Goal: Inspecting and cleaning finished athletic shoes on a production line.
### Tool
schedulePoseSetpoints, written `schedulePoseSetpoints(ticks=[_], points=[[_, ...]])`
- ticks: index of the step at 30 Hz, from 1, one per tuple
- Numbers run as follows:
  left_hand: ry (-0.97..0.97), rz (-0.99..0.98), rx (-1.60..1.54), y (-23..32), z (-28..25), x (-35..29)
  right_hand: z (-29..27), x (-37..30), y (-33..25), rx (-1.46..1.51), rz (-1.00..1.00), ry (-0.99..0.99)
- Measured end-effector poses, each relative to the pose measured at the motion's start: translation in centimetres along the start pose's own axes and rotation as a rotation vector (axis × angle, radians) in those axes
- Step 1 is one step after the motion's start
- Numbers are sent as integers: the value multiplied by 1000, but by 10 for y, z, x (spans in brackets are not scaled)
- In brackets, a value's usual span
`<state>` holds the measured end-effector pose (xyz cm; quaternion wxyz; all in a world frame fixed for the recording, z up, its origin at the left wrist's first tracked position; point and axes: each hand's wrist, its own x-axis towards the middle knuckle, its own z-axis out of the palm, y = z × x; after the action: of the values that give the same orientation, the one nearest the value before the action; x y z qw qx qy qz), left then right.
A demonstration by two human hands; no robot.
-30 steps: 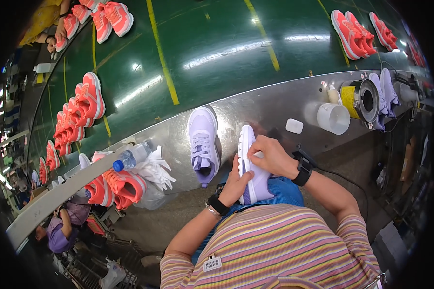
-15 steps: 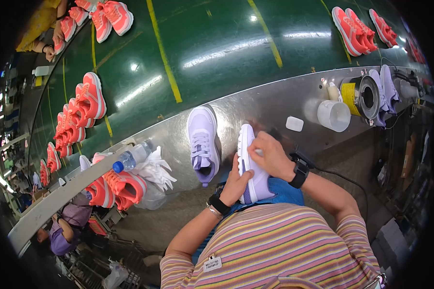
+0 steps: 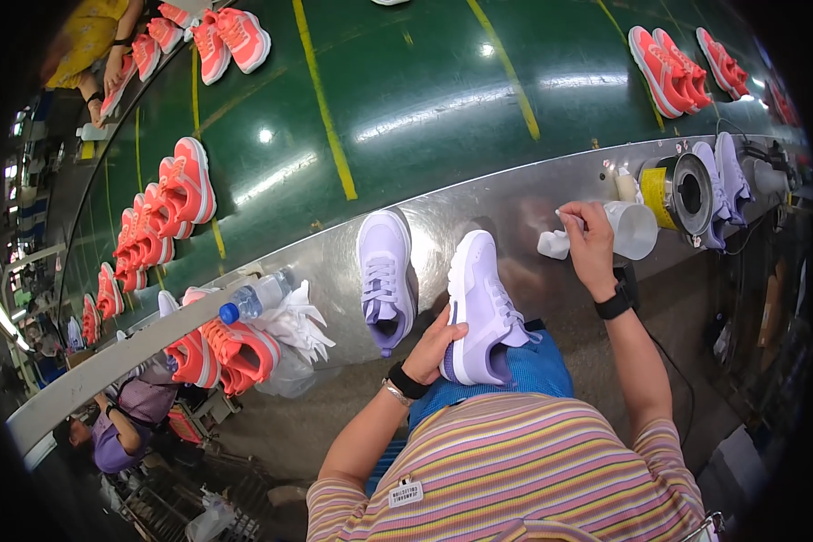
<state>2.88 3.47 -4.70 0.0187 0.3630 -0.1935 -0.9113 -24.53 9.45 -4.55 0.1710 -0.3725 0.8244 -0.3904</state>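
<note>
My left hand (image 3: 436,349) grips a lavender sneaker (image 3: 486,298) by the heel end of its white sole. The shoe rests tilted near my lap, toe pointing away, its upper and laces now facing up. My right hand (image 3: 589,246) is over the metal ledge, thumb and fingers pinched together, with a small white bit showing at the fingertips, too small to name. Beside those fingers lies a small white block (image 3: 552,244), partly hidden by the hand. A second lavender sneaker (image 3: 385,280) stands upright on the ledge, left of the held one.
A translucent cup (image 3: 630,231), a can with a yellow label (image 3: 677,194) and more lavender shoes (image 3: 730,181) stand at right. Coral sneakers (image 3: 182,185) line the green conveyor (image 3: 406,99). A water bottle (image 3: 255,296) and white gloves (image 3: 300,323) lie at left, by a metal rail (image 3: 122,366).
My right hand has left the shoe and moved right to the white block. The held sneaker has rolled from its side so its upper shows. My left hand still grips it.
</note>
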Motion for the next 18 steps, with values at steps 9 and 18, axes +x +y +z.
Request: schedulePoseSetpoints(ticks=[9,18], points=[[-55,95,-184,-10,-2,10,-1,-81,-1,895,468,-948],[428,662,819,6,7,-50,46,-75,-44,955,369,-720]])
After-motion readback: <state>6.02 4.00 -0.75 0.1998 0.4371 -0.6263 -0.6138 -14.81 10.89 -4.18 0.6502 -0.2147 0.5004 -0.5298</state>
